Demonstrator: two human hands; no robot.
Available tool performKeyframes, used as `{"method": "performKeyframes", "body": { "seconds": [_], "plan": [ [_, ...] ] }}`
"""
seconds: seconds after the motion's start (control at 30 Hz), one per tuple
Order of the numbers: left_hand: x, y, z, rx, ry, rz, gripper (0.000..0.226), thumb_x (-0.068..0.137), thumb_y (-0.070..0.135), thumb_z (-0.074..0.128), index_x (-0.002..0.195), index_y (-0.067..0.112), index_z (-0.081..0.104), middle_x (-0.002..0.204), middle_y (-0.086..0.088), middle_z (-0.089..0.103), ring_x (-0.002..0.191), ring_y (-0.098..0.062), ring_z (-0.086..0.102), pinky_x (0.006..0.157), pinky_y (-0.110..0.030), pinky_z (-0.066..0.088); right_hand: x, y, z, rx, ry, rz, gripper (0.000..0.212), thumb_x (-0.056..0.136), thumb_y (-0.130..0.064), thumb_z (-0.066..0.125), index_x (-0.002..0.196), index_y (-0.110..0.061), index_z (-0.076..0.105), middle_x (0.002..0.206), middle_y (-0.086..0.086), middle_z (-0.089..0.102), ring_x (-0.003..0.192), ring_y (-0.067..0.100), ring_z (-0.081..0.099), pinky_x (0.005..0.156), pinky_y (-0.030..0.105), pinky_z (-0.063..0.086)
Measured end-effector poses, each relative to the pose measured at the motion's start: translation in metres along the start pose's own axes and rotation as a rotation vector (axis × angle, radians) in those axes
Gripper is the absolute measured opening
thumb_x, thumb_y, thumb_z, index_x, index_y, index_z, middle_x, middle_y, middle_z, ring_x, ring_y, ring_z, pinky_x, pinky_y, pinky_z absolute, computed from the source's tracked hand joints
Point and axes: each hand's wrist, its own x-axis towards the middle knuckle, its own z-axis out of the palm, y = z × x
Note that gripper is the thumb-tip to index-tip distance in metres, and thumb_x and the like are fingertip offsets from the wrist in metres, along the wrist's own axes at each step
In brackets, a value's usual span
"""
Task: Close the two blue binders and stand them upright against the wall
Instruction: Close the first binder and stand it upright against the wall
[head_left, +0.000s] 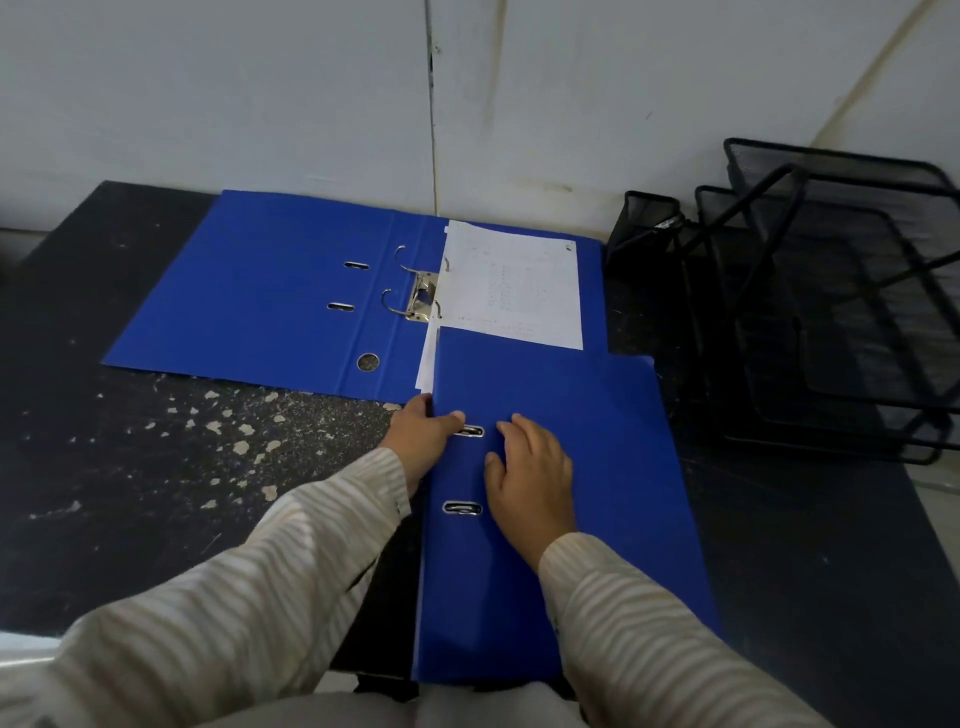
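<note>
A closed blue binder (597, 467) lies flat near the table's front edge, overlapping the far binder's lower right corner. My left hand (423, 439) grips its left edge, thumb on the cover beside a metal slot. My right hand (530, 478) rests flat on the cover, fingers spread. Behind it a second blue binder (260, 291) lies open against the wall, its ring mechanism (421, 296) exposed and white paper (514, 291) filed on its right half.
The dark table top (156, 467) is worn with pale chipped patches. A black mesh tray stack (831, 301) and a small mesh holder (647, 228) stand at the right. The white wall (311, 104) runs along the back.
</note>
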Motion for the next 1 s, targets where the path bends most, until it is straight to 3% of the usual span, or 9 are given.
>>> {"method": "performKeyframes", "body": {
  "seconds": [0.13,0.23,0.37,0.53,0.77,1.0],
  "plan": [
    [0.009,0.003,-0.014,-0.018,-0.19,-0.056,0.051,0.088,0.02,0.067,0.134,0.013,0.045,0.122,-0.005,0.063,0.104,-0.023,0.065,0.083,-0.038,0.056,-0.001,0.001,0.004,-0.041,0.042,-0.015,0.043,0.094,-0.03,0.042,0.134,-0.016,0.045,0.147,0.004,0.04,0.136,0.023,0.032,0.111,0.04,0.024],
    [0.011,0.003,-0.017,-0.017,-0.24,-0.06,0.055,0.087,0.017,0.068,0.136,0.014,0.043,0.119,-0.002,0.064,0.1,-0.018,0.065,0.074,-0.029,0.056,-0.001,0.001,0.007,-0.037,0.059,-0.015,0.042,0.093,-0.029,0.043,0.133,-0.015,0.046,0.145,0.005,0.043,0.135,0.024,0.035,0.11,0.041,0.025],
    [0.014,0.003,-0.014,0.041,-0.189,-0.051,0.062,0.082,0.021,0.074,0.136,0.015,0.043,0.125,-0.005,0.062,0.107,-0.024,0.064,0.09,-0.042,0.055,0.0,0.003,0.008,-0.053,0.041,-0.017,0.043,0.094,-0.03,0.042,0.135,-0.016,0.045,0.146,0.004,0.041,0.136,0.023,0.032,0.111,0.04,0.023],
    [0.012,0.005,-0.011,0.172,-0.164,-0.007,0.056,0.082,0.026,0.074,0.13,0.017,0.047,0.124,-0.004,0.062,0.099,-0.02,0.064,0.078,-0.033,0.055,0.0,0.003,0.008,-0.05,0.034,-0.009,0.043,0.094,-0.03,0.041,0.134,-0.016,0.045,0.147,0.004,0.041,0.137,0.024,0.032,0.111,0.04,0.022],
    [0.011,0.011,-0.007,0.423,-0.092,0.072,0.062,0.082,0.033,0.073,0.133,0.012,0.045,0.134,-0.012,0.052,0.113,-0.029,0.058,0.096,-0.042,0.053,-0.001,0.002,0.01,-0.058,0.063,-0.008,0.041,0.093,-0.027,0.046,0.131,-0.013,0.05,0.143,0.007,0.045,0.134,0.027,0.037,0.109,0.042,0.027],
    [0.01,0.006,-0.012,0.274,-0.165,0.039,0.063,0.079,0.034,0.075,0.133,0.019,0.046,0.136,-0.011,0.051,0.113,-0.028,0.06,0.097,-0.046,0.052,-0.001,0.003,0.007,-0.05,0.028,-0.012,0.042,0.095,-0.029,0.042,0.134,-0.015,0.046,0.146,0.004,0.04,0.136,0.023,0.031,0.111,0.039,0.022]
  ]
}}
